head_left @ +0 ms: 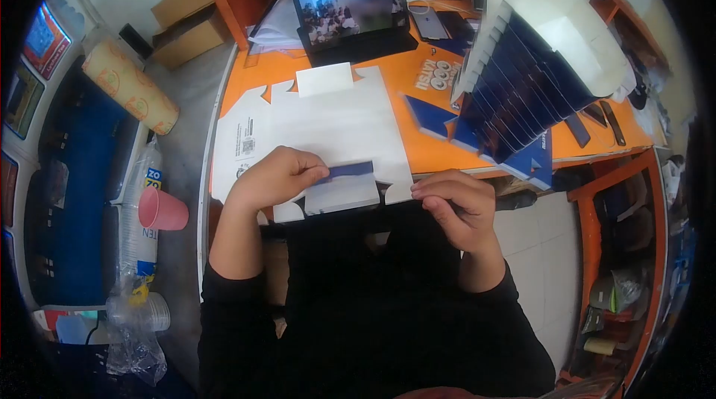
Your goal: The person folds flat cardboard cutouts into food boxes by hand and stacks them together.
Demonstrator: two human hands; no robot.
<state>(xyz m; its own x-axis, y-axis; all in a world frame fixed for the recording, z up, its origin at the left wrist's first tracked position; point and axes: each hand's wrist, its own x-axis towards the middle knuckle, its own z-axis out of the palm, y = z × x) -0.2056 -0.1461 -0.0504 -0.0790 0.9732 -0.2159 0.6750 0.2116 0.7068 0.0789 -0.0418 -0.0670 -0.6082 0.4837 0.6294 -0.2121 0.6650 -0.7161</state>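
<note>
A flat white cardboard box blank (335, 123) with die-cut tabs and small printing at its left lies before me, its near edge at the table's front. The near flap (343, 194) is folded up and shows a strip of blue. My left hand (282, 175) is closed, with thumb and fingertips on the upper left part of this flap. At the right, my right hand (462, 205) has its fingertips together at the outer end of a small rounded tab (399, 192) of the blank. The far flap (324, 80) is also raised.
A stack of blue and white box blanks (522, 86) stands at the right, beside a blue cardboard piece (477, 145). At the back of the orange table (246, 86) are a tablet (354, 7) and a phone (429, 24). A pink cup (165, 209) is at the left.
</note>
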